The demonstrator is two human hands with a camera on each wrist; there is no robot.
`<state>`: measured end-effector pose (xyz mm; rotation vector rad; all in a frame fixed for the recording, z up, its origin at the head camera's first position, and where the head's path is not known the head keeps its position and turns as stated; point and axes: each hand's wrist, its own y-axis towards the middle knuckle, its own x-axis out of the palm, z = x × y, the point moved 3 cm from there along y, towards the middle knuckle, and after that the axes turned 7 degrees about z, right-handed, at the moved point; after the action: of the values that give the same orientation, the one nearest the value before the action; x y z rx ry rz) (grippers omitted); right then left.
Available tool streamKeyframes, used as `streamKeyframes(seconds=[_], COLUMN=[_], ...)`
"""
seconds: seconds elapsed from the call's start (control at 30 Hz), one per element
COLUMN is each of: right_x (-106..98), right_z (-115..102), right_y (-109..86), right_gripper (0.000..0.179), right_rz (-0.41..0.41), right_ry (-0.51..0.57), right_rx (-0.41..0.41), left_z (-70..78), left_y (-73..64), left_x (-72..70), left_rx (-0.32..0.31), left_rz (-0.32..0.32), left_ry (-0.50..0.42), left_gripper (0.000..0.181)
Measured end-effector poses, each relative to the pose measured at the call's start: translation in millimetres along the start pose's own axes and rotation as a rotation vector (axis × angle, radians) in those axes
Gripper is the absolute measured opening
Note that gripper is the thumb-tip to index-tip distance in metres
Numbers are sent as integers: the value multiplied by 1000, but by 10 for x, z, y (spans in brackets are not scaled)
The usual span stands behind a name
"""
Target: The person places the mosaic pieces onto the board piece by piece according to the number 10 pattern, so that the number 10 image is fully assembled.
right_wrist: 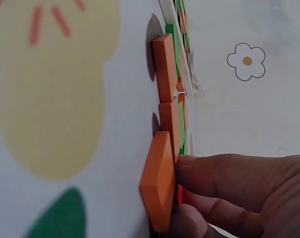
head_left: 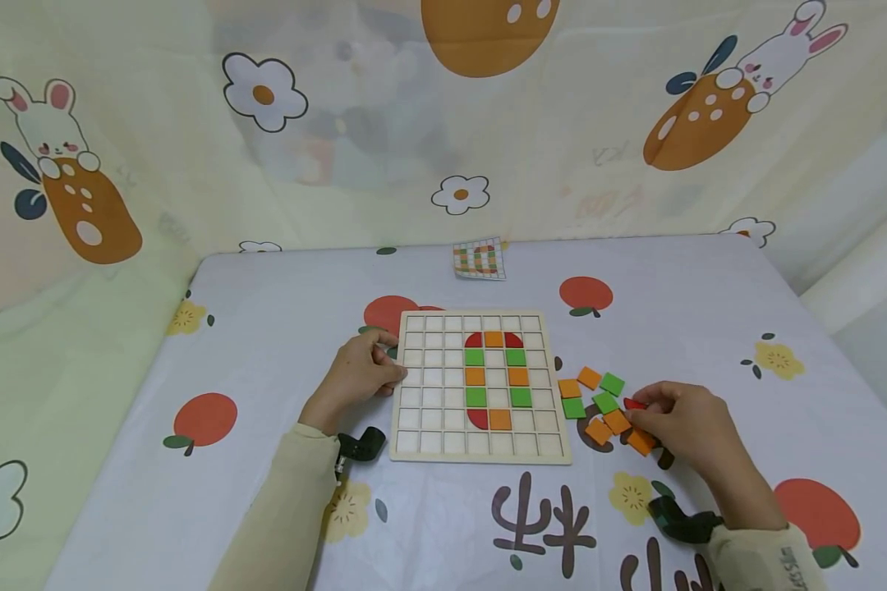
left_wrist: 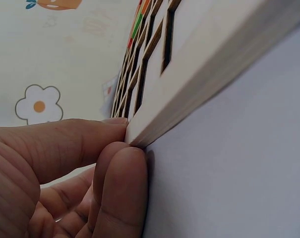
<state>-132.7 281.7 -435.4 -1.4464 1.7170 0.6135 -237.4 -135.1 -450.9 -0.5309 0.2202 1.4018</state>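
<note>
A pale wooden grid board [head_left: 432, 443] lies on the table, with red rounded pieces, orange squares and green squares forming a ring in its right half. My left hand [head_left: 358, 369] holds the board's left edge, thumb and fingertips meeting there in the left wrist view. On the right, my right hand [head_left: 687, 423] pinches a red piece [head_left: 633, 404] between thumb and fingers; its shape is mostly hidden. Loose orange squares [head_left: 599, 432] and green squares [head_left: 612, 383] lie around those fingers. An orange tile [right_wrist: 158, 183] stands close before the thumb in the right wrist view.
A small pattern card [head_left: 479, 259] sits at the table's back edge, behind the board. The tablecloth [head_left: 288, 509] is printed with fruit, flowers and characters. A patterned curtain [head_left: 340, 164] hangs behind the table. A dark wrist device [head_left: 683, 521] is worn by each arm.
</note>
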Motion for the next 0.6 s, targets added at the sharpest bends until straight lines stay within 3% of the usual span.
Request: streamKeyframes(seconds=[0.23,0.6], right_x=[0,-50], right_z=[-87,-183], right_y=[1,19], right_gripper=[22,25], right_rz=[2,-20], right_ry=[-100,-239], right_rx=[-30,-20], left_z=[18,28], left_y=[-11,-19], left_x=[-3,-4], left_rx=[15,12], left_rz=[2,2], left_ry=[18,12], left_gripper=[45,45])
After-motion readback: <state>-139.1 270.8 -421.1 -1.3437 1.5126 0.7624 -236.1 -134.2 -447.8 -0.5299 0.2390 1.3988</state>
